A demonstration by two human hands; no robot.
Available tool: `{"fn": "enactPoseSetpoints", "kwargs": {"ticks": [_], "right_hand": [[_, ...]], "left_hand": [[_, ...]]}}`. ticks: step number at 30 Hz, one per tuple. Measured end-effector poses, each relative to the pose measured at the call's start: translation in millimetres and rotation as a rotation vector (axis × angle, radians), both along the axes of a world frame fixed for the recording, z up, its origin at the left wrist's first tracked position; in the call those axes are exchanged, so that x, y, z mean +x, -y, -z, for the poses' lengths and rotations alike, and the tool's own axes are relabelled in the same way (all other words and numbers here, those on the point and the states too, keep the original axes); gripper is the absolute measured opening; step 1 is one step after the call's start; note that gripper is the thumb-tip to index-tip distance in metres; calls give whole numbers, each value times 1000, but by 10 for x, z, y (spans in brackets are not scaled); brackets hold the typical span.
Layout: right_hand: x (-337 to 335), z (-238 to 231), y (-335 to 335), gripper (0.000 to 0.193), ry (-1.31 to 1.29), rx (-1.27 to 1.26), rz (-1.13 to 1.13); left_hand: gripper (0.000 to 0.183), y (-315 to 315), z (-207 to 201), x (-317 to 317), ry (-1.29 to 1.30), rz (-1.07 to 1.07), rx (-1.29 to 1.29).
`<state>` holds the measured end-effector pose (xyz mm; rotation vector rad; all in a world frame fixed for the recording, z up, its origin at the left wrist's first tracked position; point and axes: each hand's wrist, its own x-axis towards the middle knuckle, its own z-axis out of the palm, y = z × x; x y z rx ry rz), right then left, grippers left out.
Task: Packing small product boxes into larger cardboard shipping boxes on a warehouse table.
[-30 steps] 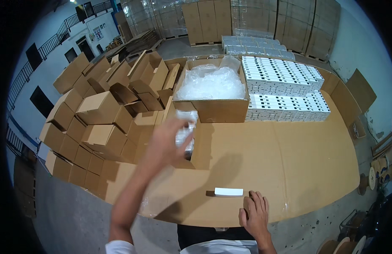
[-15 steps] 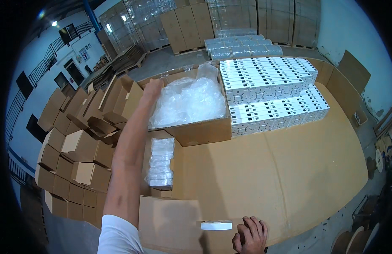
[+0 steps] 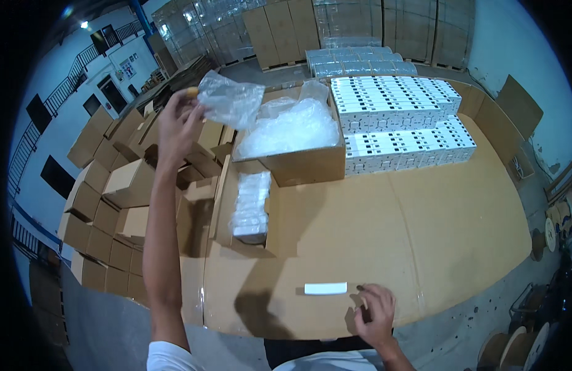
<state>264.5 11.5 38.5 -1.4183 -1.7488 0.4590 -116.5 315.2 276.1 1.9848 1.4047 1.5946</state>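
My left hand (image 3: 179, 127) is raised at the left, pinching the edge of a clear plastic bag (image 3: 231, 100). The bag hangs partly over a large cardboard box (image 3: 307, 167), which is heaped with more clear bags (image 3: 292, 131). Low on the table, my right hand (image 3: 375, 314) hovers with curved fingers apart, holding nothing. Just left of its fingertips lies a slim white box (image 3: 325, 288). In front of the big box, a narrow open carton (image 3: 273, 219) holds a row of plastic-wrapped pieces (image 3: 251, 204).
Stacked white boxes with dark markings (image 3: 403, 117) stand right of the bag box on the cardboard-covered table (image 3: 360, 229). Empty brown cartons (image 3: 106, 216) are piled along the left side. Beyond the table lie wrapped rolls (image 3: 360, 62); wooden spools (image 3: 515, 349) stand at lower right.
My left hand has come up and back from the big box's left edge, bringing out a clear bag. My right hand stays beside the slim white box. The whole view has shifted.
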Motion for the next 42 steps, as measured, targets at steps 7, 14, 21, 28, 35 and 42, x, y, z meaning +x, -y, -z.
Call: {"fn": "enactPoseSetpoints", "kwargs": {"ticks": [7,14,21,28,35,42], "right_hand": [[-305,-288,233,59,-179,327,-108],[-498,-18,501,67,4,546,-264],[-441,238,686,37,-121,245,-291],[-379,201,534,19,-228,82,-334],[-276,175,321,4,-380,-449,-399],[-261,354,143,29,-771,-741,-470]], "left_hand": [[36,2418,905,113,314,110,-210],[34,3572,2025,567,715,322,-548],[23,3716,2682,663,688,339,-886],[26,3622,2653,720,262,261,-939],[44,3433,2546,983,644,502,-557],[60,3315,2781,864,493,531,-988]]}}
